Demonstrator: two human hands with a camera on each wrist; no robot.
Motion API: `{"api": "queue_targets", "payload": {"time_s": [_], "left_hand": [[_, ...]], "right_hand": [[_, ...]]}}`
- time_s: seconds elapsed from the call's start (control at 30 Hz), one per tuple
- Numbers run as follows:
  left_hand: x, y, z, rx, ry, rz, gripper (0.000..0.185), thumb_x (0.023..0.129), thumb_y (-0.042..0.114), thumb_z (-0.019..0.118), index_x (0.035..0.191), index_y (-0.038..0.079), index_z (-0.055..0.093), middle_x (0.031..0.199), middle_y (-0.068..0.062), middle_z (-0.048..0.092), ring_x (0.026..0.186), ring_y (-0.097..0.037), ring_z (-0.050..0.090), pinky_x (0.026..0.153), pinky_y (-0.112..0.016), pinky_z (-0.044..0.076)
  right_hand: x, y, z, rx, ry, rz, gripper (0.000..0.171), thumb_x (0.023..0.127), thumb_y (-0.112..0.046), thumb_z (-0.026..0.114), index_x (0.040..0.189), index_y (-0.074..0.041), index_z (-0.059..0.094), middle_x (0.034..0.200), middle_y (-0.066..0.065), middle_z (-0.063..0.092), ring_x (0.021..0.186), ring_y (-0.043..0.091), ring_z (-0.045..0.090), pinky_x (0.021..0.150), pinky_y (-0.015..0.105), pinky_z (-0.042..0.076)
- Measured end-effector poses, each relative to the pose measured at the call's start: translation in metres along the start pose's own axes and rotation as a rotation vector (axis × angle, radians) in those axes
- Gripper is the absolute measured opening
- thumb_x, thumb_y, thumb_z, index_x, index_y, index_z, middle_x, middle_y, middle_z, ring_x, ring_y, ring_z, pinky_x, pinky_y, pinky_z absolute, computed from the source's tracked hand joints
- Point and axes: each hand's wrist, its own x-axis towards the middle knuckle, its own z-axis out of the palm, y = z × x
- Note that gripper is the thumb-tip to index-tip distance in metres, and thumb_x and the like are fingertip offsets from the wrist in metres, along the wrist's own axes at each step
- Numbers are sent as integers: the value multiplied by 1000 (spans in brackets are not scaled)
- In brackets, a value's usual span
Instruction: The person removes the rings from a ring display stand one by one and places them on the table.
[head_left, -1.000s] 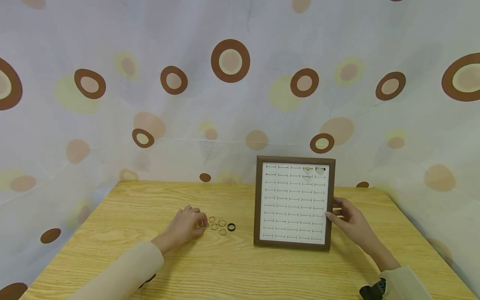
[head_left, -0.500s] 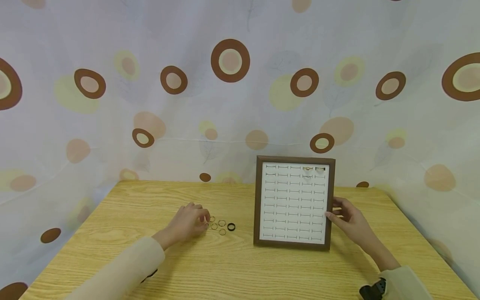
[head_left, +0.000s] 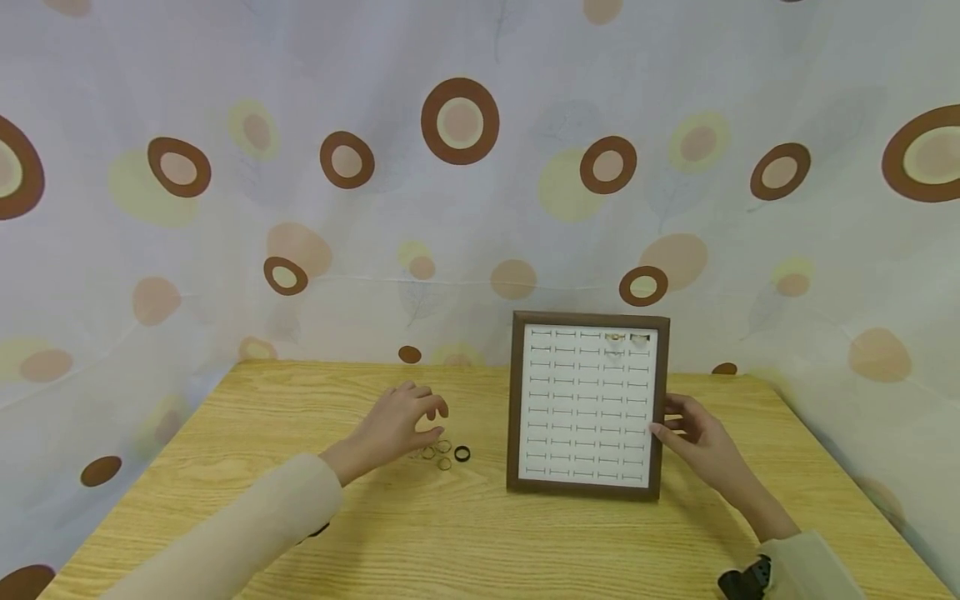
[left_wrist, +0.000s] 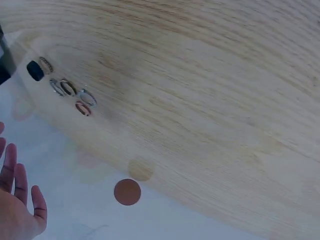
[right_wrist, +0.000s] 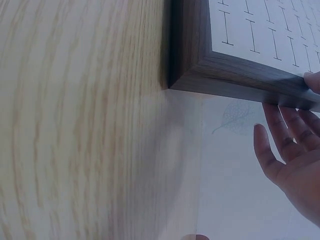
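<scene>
On wood-grain table, left hand [head_left: 397,422] fingers curled, contents unclear, above thin rings [head_left: 442,452]; right hand [head_left: 693,437] w/ fingers gripping brown frame [head_left: 514,400].

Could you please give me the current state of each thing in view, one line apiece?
Left hand: raised just above the loose rings, fingers curled; whether it pinches one is unclear.
Right hand: grip on the tray's right edge.
Ring tray: upright on the table, two rings in its top row, other slots empty.
Loose rings: lying flat on the table.
Black ring: flat, at the cluster's right end.
</scene>
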Motion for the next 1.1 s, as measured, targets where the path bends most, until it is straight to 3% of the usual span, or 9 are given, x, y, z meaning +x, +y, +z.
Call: {"api": "queue_targets", "payload": {"time_s": [0.3,0.47,0.7,0.93,1.1], "left_hand": [[28,27,-4,18,121,125,13,80,28,67,91,23,62,82,7,59,80,-10,49,72,-29,42],[48,45,-9,23,164,181,12,80,28,67,91,22,64,83,8,59,85,-12,48,82,-30,41],[72,69,-21,32,178,212,15,82,31,64,94,21,63,87,8,59,79,-10,47,69,-27,37],[94,86,-22,14,183,234,16,84,31,62,96,20,63,87,8,58,78,-10,45,71,-27,35],[108,96,-20,61,214,246,17,85,32,61,97,21,63,89,8,59,79,-11,47,71,-26,36]], "right_hand": [[0,1,0,-19,-2,6,41,89,-10,57,124,6,44,108,15,56,89,-11,51,73,14,47],[0,-1,0,-21,-3,5,41,89,-9,57,124,7,44,109,19,56,89,-11,51,73,14,46],[0,-1,-1,-13,-1,2,41,89,-9,57,124,7,44,108,19,56,89,-10,51,73,13,46],[0,0,1,-8,-8,8,41,89,-9,57,124,7,44,109,18,55,89,-10,51,73,14,46],[-1,-3,0,1,-1,4,41,88,-7,57,124,7,44,109,21,56,89,-8,52,73,14,46]]}}
